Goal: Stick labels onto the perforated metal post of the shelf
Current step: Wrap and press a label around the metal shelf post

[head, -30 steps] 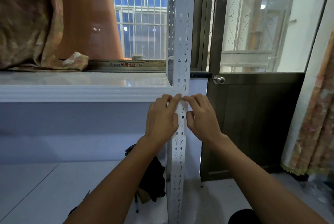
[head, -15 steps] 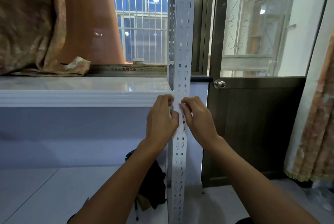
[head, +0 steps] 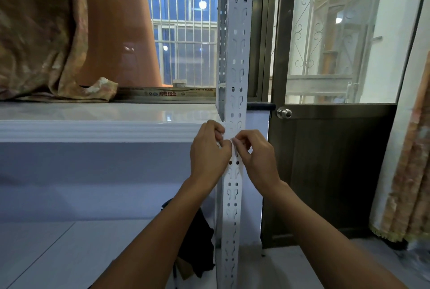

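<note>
The tall white perforated metal post (head: 234,74) runs from 12 to 6 o'clock. The left hand (head: 209,153) and right hand (head: 257,158) pinch a small white label (head: 229,139) on it, fingers curled.

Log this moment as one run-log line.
left hand: pinching white label | right hand: pinching same label | site: perforated post, shelf-edge height | label adhesion: unclear

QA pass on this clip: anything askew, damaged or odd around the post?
Nothing damaged. The post stands straight, both hands pinching at its front face. Only oddities: a crumpled cloth heaped on the shelf, and a dark bundle on the floor beside the post's base.
</note>
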